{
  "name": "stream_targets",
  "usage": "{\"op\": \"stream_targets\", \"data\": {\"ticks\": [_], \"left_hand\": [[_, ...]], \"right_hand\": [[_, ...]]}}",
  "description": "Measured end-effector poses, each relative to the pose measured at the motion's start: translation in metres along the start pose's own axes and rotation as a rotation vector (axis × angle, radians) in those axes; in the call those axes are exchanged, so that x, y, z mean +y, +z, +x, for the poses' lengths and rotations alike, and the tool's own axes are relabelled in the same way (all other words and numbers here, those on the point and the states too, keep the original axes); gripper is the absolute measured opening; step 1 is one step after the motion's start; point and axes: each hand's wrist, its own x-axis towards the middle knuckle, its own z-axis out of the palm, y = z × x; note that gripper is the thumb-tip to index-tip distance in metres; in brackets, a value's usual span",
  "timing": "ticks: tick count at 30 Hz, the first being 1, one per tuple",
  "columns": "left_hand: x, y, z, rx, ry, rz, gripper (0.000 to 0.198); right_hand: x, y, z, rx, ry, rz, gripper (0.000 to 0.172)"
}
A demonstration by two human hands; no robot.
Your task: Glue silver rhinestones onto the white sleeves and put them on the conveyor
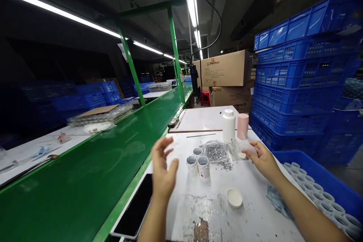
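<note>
My left hand (163, 166) is raised above the white work table (193, 211), its fingers apart and holding nothing. It is nearest to three short white-and-silver cups (197, 160) standing close together. My right hand (259, 159) reaches in from the right with curved fingers, beside a small cream disc (242, 155) and a clear plastic film. Whether it pinches anything is hidden. Between the hands lies a clear bag of silver beads (216, 151), with loose beads (227, 165) spilled next to it. Behind them stand a white plastic bottle (229, 126) and a pink cylinder (243, 126). A cream round lid (234, 198) lies nearer me.
A black phone (135, 205) lies at the table's left edge, beside a long green conveyor belt (85, 174). A blue crate of white rings (314, 181) sits to the right, below stacked blue crates (300, 79). Cardboard boxes (227, 69) stand ahead.
</note>
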Motion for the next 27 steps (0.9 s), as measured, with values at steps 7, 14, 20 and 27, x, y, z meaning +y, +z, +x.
{"op": "stream_targets", "data": {"ticks": [7,14,20,27], "left_hand": [[-0.048,0.026,-0.038,-0.358,-0.430,0.165,0.084],[-0.051,0.035,-0.038,-0.360,-0.522,0.161,0.070],[-0.036,0.020,-0.035,-0.248,-0.586,-0.015,0.058],[0.021,0.006,-0.064,-0.418,-0.675,-0.256,0.049]], "right_hand": [[-0.014,-0.002,-0.005,-0.055,0.038,0.075,0.046],[-0.020,-0.002,-0.007,-0.100,0.182,0.500,0.049],[-0.038,-0.011,0.000,-0.046,0.205,0.608,0.045],[-0.079,0.015,-0.045,0.105,-0.058,0.572,0.040]]}}
